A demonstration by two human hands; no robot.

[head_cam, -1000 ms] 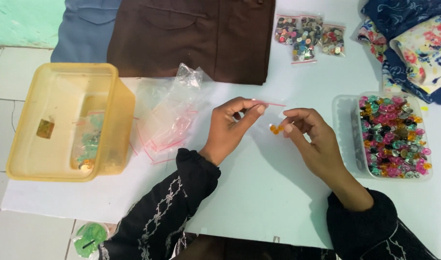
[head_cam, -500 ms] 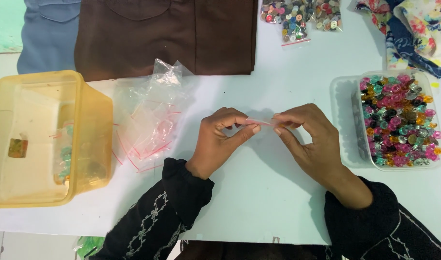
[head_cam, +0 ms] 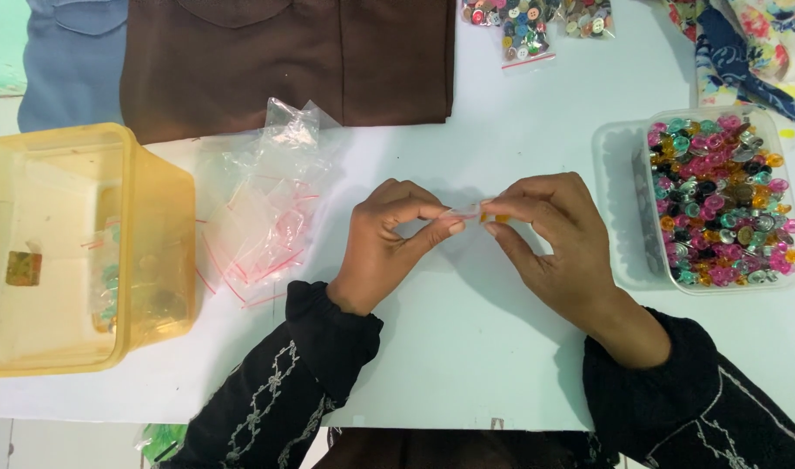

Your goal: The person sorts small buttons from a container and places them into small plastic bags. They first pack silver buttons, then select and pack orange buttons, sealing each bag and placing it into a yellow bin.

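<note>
White tabletop (head_cam: 467,347), seen from above; folded brown cloth (head_cam: 284,61) and blue cloth (head_cam: 67,69) lie along the far edge, patterned fabric (head_cam: 745,43) at the far right corner.

Your hands meet over the middle of the tabletop. Left hand (head_cam: 389,239): thumb and forefinger pinched narrow on one edge of a small clear bag (head_cam: 467,211). Right hand (head_cam: 545,234): fingers pinched on the other edge, with something small and orange (head_cam: 499,218) showing at the fingertips. Whether the orange piece is inside the bag or just at its mouth cannot be told; the fingers cover it. The bag is held clear of the tabletop, between the two hands.

To your left: a heap of empty clear bags (head_cam: 258,208) with red strips, and beyond it a yellow tub (head_cam: 154,234) with a few filled bags inside. To your right: a clear tray (head_cam: 623,252) full of coloured buttons (head_cam: 719,208). More bagged buttons (head_cam: 528,22) sit at the far edge.

Judgement: you look to be at the bag-handling step, either loading the orange piece or pressing the strip closed. The next move calls for an even pinch run along the strip, both hands keeping the mouth flat so nothing slips out.
</note>
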